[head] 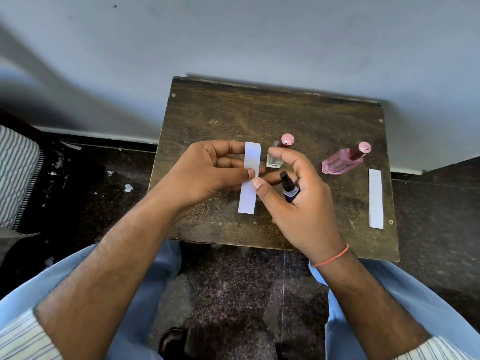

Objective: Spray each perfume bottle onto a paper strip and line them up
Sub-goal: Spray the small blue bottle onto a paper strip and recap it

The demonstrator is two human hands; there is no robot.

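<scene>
The left hand (pixel 207 172) pinches a paper strip (pixel 250 178) above the counter (pixel 233 113). The right hand (pixel 298 198) grips a dark bottle (pixel 289 188), apparently uncapped, thumb touching the strip. Two pink-capped bottles (pixel 342 162) stand farther back; another strip (pixel 376 198) lies right.

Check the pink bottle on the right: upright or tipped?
Upright: the pink bottle stands on the table, cap on top.

A dark wooden table (pixel 233 107) bears two pink-capped bottles (one clear (pixel 275 159), one pink (pixel 340 163)) and a paper strip (pixel 376 198).
</scene>
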